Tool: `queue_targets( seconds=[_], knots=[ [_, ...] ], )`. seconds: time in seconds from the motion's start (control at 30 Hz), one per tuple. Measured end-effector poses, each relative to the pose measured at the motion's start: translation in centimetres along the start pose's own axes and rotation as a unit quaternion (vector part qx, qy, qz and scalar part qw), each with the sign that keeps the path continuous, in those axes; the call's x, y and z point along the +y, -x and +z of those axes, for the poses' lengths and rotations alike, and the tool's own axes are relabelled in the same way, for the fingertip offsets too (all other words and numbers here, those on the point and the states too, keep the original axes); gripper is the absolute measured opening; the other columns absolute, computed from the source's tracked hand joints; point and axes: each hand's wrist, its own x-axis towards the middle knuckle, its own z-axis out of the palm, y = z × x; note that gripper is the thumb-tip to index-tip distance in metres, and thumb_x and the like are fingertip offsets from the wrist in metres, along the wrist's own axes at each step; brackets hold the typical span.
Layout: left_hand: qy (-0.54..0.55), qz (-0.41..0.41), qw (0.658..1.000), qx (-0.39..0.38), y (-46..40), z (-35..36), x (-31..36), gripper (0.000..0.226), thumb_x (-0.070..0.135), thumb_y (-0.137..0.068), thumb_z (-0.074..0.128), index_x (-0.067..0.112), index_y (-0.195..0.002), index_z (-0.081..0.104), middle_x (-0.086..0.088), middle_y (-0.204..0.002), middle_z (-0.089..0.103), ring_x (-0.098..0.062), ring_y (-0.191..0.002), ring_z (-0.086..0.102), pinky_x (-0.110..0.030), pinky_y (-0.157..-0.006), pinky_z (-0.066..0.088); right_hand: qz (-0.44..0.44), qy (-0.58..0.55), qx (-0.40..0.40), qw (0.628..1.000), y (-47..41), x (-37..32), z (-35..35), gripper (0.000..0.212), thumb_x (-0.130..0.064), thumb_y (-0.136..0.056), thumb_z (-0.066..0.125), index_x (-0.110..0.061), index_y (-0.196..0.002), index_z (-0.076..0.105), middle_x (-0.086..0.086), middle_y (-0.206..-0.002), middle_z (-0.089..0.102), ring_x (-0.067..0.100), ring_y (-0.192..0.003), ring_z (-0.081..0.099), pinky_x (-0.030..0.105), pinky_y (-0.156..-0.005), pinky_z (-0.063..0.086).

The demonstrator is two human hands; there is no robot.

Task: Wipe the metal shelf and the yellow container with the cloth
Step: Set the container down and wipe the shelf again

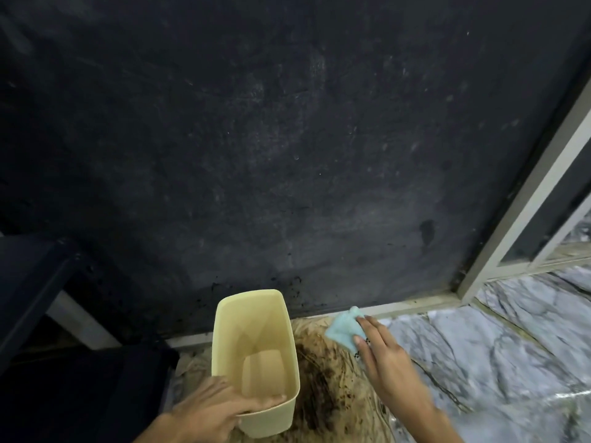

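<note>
The left hand (211,410) curls its fingers over the near rim of the yellow container (256,324), which is upright by the marble floor (479,346), mouth up, its long side running away from the person toward the dark wall (287,155). The right hand (383,353) lies with straight fingers on the blue cloth (342,327), right of the container at the wall's foot, with a brown stain (319,378) between them

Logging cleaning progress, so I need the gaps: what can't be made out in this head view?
- Metal shelf, probably the dark frame at left: too dim, cut by the edge.
- Cloth: partly under right hand; thumb hidden, blurred.
- Yellow container: left hand covers its near rim.
</note>
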Motion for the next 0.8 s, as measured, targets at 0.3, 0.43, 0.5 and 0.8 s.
queue_targets(
  seconds=[0.3, 0.43, 0.5, 0.8],
  knots=[
    [0.027, -0.036, 0.992, 0.12, 1.8, -0.5, -0.4, 0.08, 0.074, -0.088, 0.053, 0.057, -0.157, 0.015, 0.024, -0.169, 0.033, 0.0, -0.156, 0.027, -0.033, -0.13, 0.022, -0.025, -0.004, -0.008, 1.0, 0.1, -3.0, -1.8, 0.053, -0.048, -0.099, 0.033, -0.021, -0.141, 0.049, 0.0, -0.149, 0.048, 0.018, -0.136, 0.047, 0.028, -0.108, 0.04],
    [0.145, -0.076, 0.949, 0.269, 8.2, -2.0, -0.3, 0.08, 0.078, -0.088, 0.052, 0.049, -0.16, 0.031, 0.032, -0.166, 0.028, 0.008, -0.158, 0.015, -0.024, -0.131, 0.017, -0.05, 0.023, -0.011, 0.998, -0.4, -5.9, -3.9, 0.071, -0.067, -0.094, 0.02, -0.023, -0.14, 0.051, -0.002, -0.147, 0.05, 0.014, -0.135, 0.048, 0.021, -0.104, 0.036],
    [0.165, -0.092, 0.921, 0.34, 12.5, -2.8, 0.3, 0.079, 0.079, -0.087, 0.053, 0.052, -0.158, 0.033, 0.047, -0.159, 0.028, 0.015, -0.156, 0.013, -0.016, -0.127, 0.016, -0.075, 0.033, 0.001, 0.997, -1.3, -8.5, -4.8, 0.087, -0.075, -0.089, 0.012, -0.018, -0.138, 0.055, 0.002, -0.145, 0.053, 0.02, -0.131, 0.053, 0.028, -0.104, 0.04],
    [0.048, -0.117, 0.652, 0.748, 33.0, -7.5, 7.8, 0.069, 0.056, -0.088, 0.061, 0.046, -0.154, 0.045, 0.026, -0.164, 0.043, -0.002, -0.157, 0.031, -0.007, -0.122, 0.023, -0.205, -0.041, -0.021, 0.978, -2.7, -23.4, -4.5, 0.052, -0.049, -0.099, 0.031, -0.024, -0.143, 0.046, -0.016, -0.146, 0.044, 0.006, -0.131, 0.047, 0.019, -0.101, 0.035]
  ],
)
